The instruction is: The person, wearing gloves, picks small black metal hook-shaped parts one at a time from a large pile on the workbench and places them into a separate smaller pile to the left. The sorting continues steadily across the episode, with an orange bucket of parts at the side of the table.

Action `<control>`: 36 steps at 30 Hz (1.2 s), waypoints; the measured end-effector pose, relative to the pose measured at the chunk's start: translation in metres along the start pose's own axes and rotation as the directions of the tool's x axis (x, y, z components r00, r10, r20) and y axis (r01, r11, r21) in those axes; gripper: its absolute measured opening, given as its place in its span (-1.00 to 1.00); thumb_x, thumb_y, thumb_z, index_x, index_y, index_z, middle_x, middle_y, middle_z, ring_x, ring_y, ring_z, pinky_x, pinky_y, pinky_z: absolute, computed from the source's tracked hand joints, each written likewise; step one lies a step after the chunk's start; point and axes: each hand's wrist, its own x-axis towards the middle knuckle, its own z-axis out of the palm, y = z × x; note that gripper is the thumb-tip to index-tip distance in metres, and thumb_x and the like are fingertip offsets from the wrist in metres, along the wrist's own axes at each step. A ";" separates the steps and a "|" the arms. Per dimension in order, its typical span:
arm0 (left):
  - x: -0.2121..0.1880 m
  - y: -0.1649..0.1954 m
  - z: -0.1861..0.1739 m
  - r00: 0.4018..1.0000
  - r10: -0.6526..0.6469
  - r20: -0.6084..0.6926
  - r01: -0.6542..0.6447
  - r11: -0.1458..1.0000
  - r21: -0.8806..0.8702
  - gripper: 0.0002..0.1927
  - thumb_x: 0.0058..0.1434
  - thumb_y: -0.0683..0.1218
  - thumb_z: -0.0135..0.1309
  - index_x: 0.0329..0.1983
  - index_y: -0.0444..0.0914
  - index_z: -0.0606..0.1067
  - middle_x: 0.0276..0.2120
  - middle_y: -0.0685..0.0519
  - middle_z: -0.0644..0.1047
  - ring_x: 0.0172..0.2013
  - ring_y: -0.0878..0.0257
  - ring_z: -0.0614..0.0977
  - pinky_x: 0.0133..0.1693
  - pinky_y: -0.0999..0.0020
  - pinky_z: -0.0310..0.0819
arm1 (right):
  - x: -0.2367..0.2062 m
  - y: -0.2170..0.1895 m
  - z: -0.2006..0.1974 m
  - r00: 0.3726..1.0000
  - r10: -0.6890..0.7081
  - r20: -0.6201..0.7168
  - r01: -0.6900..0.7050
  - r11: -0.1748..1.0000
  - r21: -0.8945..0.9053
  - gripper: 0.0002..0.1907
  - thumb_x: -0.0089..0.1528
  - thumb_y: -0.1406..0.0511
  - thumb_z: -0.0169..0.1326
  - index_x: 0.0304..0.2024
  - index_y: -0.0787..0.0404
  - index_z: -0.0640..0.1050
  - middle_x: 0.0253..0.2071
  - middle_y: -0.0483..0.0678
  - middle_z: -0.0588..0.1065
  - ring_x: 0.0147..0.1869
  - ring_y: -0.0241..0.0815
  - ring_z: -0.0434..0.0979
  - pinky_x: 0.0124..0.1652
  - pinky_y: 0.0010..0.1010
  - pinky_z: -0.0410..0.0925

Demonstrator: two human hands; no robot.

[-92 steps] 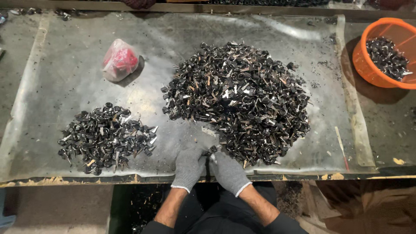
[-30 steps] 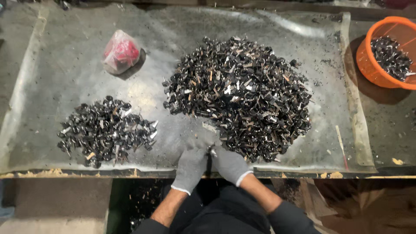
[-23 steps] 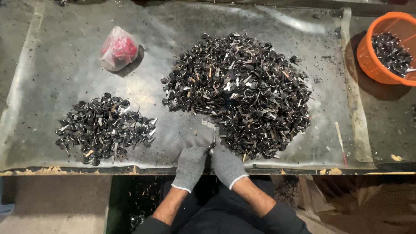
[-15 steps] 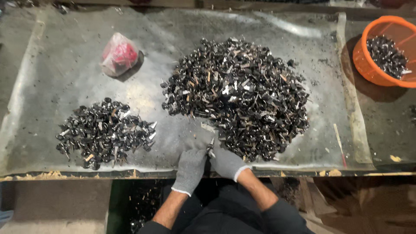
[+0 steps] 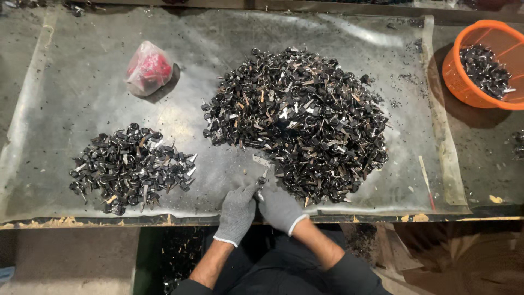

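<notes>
Both my hands wear grey knit gloves and meet at the near edge of the table. My left hand (image 5: pixel 238 211) and my right hand (image 5: pixel 279 208) pinch one small black-and-metal part (image 5: pixel 261 183) between their fingertips. Just beyond them lies a large heap of the same black parts (image 5: pixel 297 120), its near edge touching my right hand's fingers. A smaller heap of parts (image 5: pixel 130 169) lies to the left, apart from my hands.
A grey plastic sheet (image 5: pixel 98 98) covers the table. A clear bag with something red in it (image 5: pixel 147 68) lies at the back left. An orange basket (image 5: pixel 483 63) holding more black parts stands at the far right. A thin stick (image 5: pixel 426 175) lies right of the big heap.
My hands stayed together at the near edge, shifting only slightly while working a small part between the fingertips. The heaps have not changed.
</notes>
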 end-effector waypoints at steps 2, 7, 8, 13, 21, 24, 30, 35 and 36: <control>0.002 0.000 -0.002 0.998 -0.034 -0.044 0.033 0.999 -0.011 -0.57 0.05 -0.25 0.10 0.05 -0.26 0.55 -0.30 -0.07 0.59 -0.30 -0.06 0.59 -0.23 0.04 0.44 | 0.005 0.005 -0.010 0.998 0.055 0.038 -0.064 0.955 0.291 -0.67 0.29 0.25 0.02 0.02 0.36 0.44 -0.13 0.27 0.56 -0.06 0.28 0.61 -0.07 -0.02 0.46; -0.004 0.005 0.002 0.998 0.009 -0.058 0.005 0.973 0.231 -0.80 0.14 -0.18 0.14 -0.15 -0.22 0.57 -0.36 -0.03 0.57 -0.33 -0.03 0.62 -0.27 0.03 0.45 | -0.005 -0.001 -0.009 0.994 0.074 0.084 -0.059 0.984 -0.170 -0.74 0.39 0.27 -0.12 0.03 0.28 0.45 0.00 0.22 0.50 -0.04 0.21 0.64 -0.11 -0.03 0.52; -0.006 0.006 0.002 0.998 0.003 -0.065 0.009 0.982 0.191 -0.81 0.13 -0.15 0.16 -0.18 -0.22 0.57 -0.37 -0.03 0.57 -0.33 -0.05 0.62 -0.29 0.01 0.44 | -0.010 -0.002 -0.007 0.995 0.093 0.047 -0.089 0.992 -0.084 -0.72 0.35 0.26 -0.07 0.04 0.29 0.45 -0.05 0.21 0.51 -0.03 0.22 0.62 -0.10 -0.02 0.50; -0.002 0.007 -0.002 0.980 -0.199 -0.010 0.199 0.974 0.106 -0.80 0.07 -0.03 0.27 -0.42 -0.23 0.52 -0.47 -0.09 0.54 -0.40 -0.12 0.59 -0.33 -0.05 0.42 | -0.028 0.000 -0.002 0.993 0.023 -0.116 -0.020 0.999 0.028 -0.59 0.28 0.26 0.03 0.10 0.38 0.39 -0.07 0.26 0.50 -0.06 0.26 0.59 -0.18 0.00 0.49; -0.002 0.016 -0.007 0.994 -0.105 -0.011 0.106 0.992 0.069 -0.88 0.02 -0.13 0.21 -0.48 -0.23 0.49 -0.51 -0.09 0.53 -0.45 -0.13 0.58 -0.37 -0.06 0.41 | -0.015 -0.006 0.005 0.997 -0.002 -0.083 -0.016 0.977 -0.211 -0.64 0.35 0.26 0.00 0.11 0.37 0.38 -0.16 0.23 0.57 0.00 0.18 0.62 -0.04 -0.13 0.51; -0.001 0.016 -0.008 0.995 -0.098 -0.025 0.099 0.994 0.051 -0.89 0.03 -0.13 0.22 -0.48 -0.22 0.51 -0.52 -0.10 0.53 -0.46 -0.13 0.58 -0.38 -0.05 0.41 | -0.012 -0.001 -0.001 0.988 0.100 0.114 -0.117 0.980 0.161 -0.60 0.31 0.23 0.03 0.10 0.35 0.35 -0.16 0.24 0.54 -0.11 0.23 0.61 -0.14 0.00 0.45; -0.001 0.016 -0.009 0.996 -0.091 -0.024 0.091 0.995 0.040 -0.89 0.06 -0.12 0.21 -0.47 -0.22 0.52 -0.51 -0.10 0.55 -0.47 -0.15 0.58 -0.39 -0.07 0.41 | -0.013 0.000 -0.003 0.976 0.218 0.000 -0.218 0.976 -0.001 -0.66 0.35 0.19 -0.04 0.02 0.33 0.41 -0.14 0.22 0.58 -0.15 0.24 0.65 -0.17 0.01 0.49; 0.003 0.012 -0.011 0.995 -0.101 -0.005 0.101 0.994 0.043 -0.90 0.03 -0.10 0.21 -0.49 -0.21 0.53 -0.52 -0.10 0.55 -0.45 -0.14 0.60 -0.38 -0.08 0.44 | -0.012 0.002 -0.009 0.996 0.054 -0.065 -0.053 0.998 0.018 -0.49 0.24 0.25 -0.03 0.17 0.42 0.31 -0.25 0.27 0.58 -0.19 0.28 0.65 -0.28 0.03 0.49; 0.004 0.012 -0.012 0.995 -0.097 -0.003 0.097 0.995 0.027 -0.90 0.05 -0.10 0.21 -0.48 -0.20 0.54 -0.51 -0.10 0.56 -0.43 -0.14 0.61 -0.37 -0.07 0.44 | -0.013 0.001 -0.012 0.986 0.007 -0.167 -0.002 1.000 0.031 -0.40 0.18 0.31 -0.01 0.24 0.47 0.26 -0.25 0.31 0.56 -0.20 0.35 0.64 -0.34 0.09 0.46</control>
